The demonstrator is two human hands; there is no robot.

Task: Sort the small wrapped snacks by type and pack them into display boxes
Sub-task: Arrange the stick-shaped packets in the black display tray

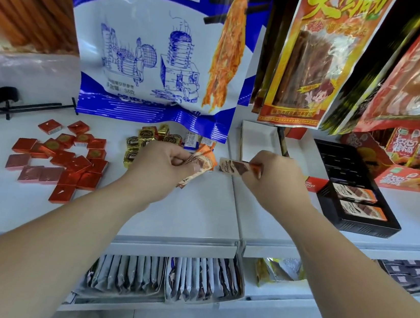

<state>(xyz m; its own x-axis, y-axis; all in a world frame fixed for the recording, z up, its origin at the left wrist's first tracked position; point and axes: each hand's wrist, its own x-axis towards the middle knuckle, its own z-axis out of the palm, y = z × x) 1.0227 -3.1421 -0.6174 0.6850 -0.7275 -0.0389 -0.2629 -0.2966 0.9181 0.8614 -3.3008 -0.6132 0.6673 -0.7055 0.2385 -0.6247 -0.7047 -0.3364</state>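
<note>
Before you runs the white shelf (195, 218), and over its back edge hangs a large blue-and-white noodle-snack bag (162, 46), with an orange-and-red snack bag (312, 65) hanging just to its right. On the right of the shelf lies the black display box (347, 163); the two slots nearest you each hold an orange-and-brown chocolate bar, one (354, 193) just behind the other (362, 209), while the rows further back stand open. To your left a loose heap of red foil squares (62, 155) is spread on the shelf, and a smaller cluster of gold foil chocolates (147, 137) sits near the middle, just under the blue bag. Your left hand (157, 168) is above the shelf's centre, fingers curled round a small fanned bunch of orange-wrapped bars (203, 162). Your right hand (273, 175) is just beside it, between the bunch and the black box, thumb and fingers pinching the right end of a single bar (239, 167) that lies level, its free end close to the bunch; whether they touch cannot be told.
</note>
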